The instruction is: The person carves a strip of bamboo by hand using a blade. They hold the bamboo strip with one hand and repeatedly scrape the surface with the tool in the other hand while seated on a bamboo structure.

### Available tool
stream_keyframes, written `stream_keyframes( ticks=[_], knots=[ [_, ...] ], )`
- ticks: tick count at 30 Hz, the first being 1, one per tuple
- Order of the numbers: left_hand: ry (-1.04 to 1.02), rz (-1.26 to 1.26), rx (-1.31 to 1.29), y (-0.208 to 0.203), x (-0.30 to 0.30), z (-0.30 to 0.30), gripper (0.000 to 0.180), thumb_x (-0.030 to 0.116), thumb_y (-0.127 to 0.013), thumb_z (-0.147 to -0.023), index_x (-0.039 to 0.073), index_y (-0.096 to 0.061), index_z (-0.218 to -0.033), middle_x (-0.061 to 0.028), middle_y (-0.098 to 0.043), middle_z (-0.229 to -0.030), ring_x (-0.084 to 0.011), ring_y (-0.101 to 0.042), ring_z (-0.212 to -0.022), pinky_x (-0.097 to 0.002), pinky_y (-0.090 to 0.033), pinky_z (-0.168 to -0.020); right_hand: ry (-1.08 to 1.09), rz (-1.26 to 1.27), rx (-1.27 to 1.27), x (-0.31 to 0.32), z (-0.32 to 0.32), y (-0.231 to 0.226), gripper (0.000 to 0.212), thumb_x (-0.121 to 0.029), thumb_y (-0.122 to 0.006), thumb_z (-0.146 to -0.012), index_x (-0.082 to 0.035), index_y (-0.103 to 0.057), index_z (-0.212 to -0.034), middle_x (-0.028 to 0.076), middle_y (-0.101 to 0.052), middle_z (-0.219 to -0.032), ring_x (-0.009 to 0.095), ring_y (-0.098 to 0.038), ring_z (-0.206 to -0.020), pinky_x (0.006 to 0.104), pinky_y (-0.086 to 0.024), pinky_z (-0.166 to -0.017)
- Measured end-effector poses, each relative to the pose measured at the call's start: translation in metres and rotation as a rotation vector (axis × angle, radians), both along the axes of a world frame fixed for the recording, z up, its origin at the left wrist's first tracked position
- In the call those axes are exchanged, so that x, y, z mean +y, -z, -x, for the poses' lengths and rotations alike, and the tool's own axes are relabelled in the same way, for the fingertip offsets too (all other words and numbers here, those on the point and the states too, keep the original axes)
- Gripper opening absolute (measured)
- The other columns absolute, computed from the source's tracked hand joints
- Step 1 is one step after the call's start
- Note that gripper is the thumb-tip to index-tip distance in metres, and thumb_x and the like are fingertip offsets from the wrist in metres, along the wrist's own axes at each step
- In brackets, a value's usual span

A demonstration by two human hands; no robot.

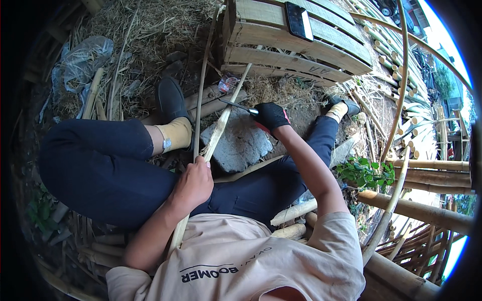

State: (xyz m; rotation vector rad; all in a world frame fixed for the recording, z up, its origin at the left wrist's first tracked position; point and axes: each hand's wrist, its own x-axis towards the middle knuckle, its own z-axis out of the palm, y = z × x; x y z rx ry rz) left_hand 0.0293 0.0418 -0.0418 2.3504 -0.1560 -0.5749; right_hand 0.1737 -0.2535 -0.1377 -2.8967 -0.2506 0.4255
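My bare left hand (194, 184) is closed around a long pale bamboo strip (219, 131), above my lap. The strip runs from beside my torso up past the stone toward the wooden crate. In a black glove, my right hand (271, 117) grips a knife (239, 106) by its handle. The thin dark blade crosses the strip above the stone; whether it cuts into it I cannot tell. A thinner bamboo strip (202, 85) stands just left of the pale one, its lower end near my left hand. Below the blade lies a grey stone (241, 143).
A slatted wooden crate (321, 47) stands ahead, with a phone (299, 22) on top. Dry straw (150, 35) covers the ground at far left, near a clear plastic bag (89, 55). Bamboo poles (427, 213) and a bent bamboo length (401, 90) are on the right.
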Motion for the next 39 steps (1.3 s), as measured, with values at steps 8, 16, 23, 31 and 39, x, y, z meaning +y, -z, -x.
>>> stream_keyframes(
  ticks=[8, 16, 23, 31, 39],
  knots=[
    [-0.008, -0.021, -0.012, 0.0, -0.001, 0.002, 0.025, 0.015, -0.046, -0.104, -0.008, -0.052, -0.098, -0.0356, -0.063, -0.078, -0.0554, -0.063, -0.08, -0.0607, -0.05, -0.072, 0.09, -0.042, 0.05, 0.009, 0.016, -0.021, 0.029, -0.038, -0.068, -0.088, -0.012, -0.076, -0.098, 0.021, -0.073, -0.093, 0.041, -0.071, -0.088, 0.0499, -0.056, -0.08],
    [-0.001, 0.006, -0.006, -0.001, 0.003, 0.003, 0.024, 0.014, -0.047, -0.104, -0.007, -0.051, -0.096, -0.0356, -0.063, -0.077, -0.0551, -0.063, -0.08, -0.0609, -0.05, -0.071, -0.089, -0.086, 0.106, 0.06, 0.053, -0.048, 0.025, -0.034, -0.065, -0.089, -0.014, -0.075, -0.099, 0.018, -0.074, -0.092, 0.039, -0.072, -0.089, 0.0488, -0.057, -0.082],
    [-0.002, 0.02, -0.032, 0.005, 0.003, 0.003, 0.022, 0.014, -0.047, -0.104, -0.007, -0.05, -0.096, -0.0357, -0.062, -0.076, -0.0554, -0.062, -0.079, -0.0612, -0.048, -0.069, -0.135, 0.0, 0.047, 0.047, 0.029, -0.032, 0.023, -0.031, -0.065, -0.088, -0.012, -0.076, -0.095, 0.02, -0.073, -0.089, 0.04, -0.071, -0.086, 0.0493, -0.057, -0.08],
    [-0.005, 0.042, -0.053, 0.005, 0.0, 0.001, 0.023, 0.015, -0.047, -0.104, -0.007, -0.051, -0.097, -0.0354, -0.062, -0.076, -0.055, -0.063, -0.079, -0.0618, -0.049, -0.07, 0.026, 0.144, 0.007, -0.006, -0.01, -0.018, 0.021, -0.026, -0.062, -0.085, -0.012, -0.076, -0.093, 0.019, -0.073, -0.092, 0.04, -0.071, -0.089, 0.0494, -0.056, -0.079],
    [-0.001, 0.035, 0.0, -0.001, 0.002, 0.001, 0.027, 0.018, -0.045, -0.106, -0.007, -0.051, -0.098, -0.0354, -0.063, -0.078, -0.0544, -0.064, -0.081, -0.0613, -0.049, -0.072, -0.028, 0.041, -0.026, 0.023, 0.026, -0.033, 0.023, -0.033, -0.065, -0.088, -0.014, -0.075, -0.096, 0.018, -0.073, -0.09, 0.04, -0.071, -0.086, 0.049, -0.057, -0.077]
  ],
)
